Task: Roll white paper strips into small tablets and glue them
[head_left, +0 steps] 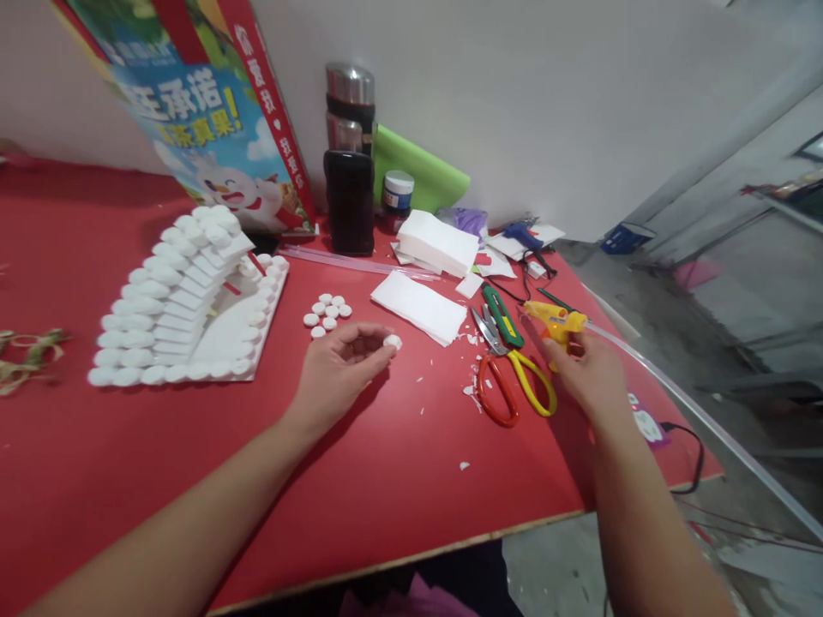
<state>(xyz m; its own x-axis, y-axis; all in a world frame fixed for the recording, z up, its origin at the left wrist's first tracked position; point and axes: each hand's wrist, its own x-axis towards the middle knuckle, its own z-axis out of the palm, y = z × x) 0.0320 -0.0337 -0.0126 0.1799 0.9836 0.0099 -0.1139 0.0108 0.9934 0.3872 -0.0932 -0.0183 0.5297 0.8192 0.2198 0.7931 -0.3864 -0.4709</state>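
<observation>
My left hand (344,364) pinches a small white piece (393,342) between thumb and fingertips, over the red table. Several round white discs (330,311) lie just beyond that hand. At the right, my right hand (588,368) is wrapped round a yellow glue gun (556,319), which has a long clear glue stick (700,411) trailing from its back. To the left stands a white stepped model (186,300) edged with rounded white pieces. A stack of white sheets (419,307) lies between the hands.
Scissors with red and yellow handles (516,390) and a green-handled cutter (501,315) lie beside the glue gun, near white scraps. Along the back stand a black phone (349,204), a steel flask (351,86), a jar (397,193) and a printed bag (212,120). The red table's (411,548) front edge is near.
</observation>
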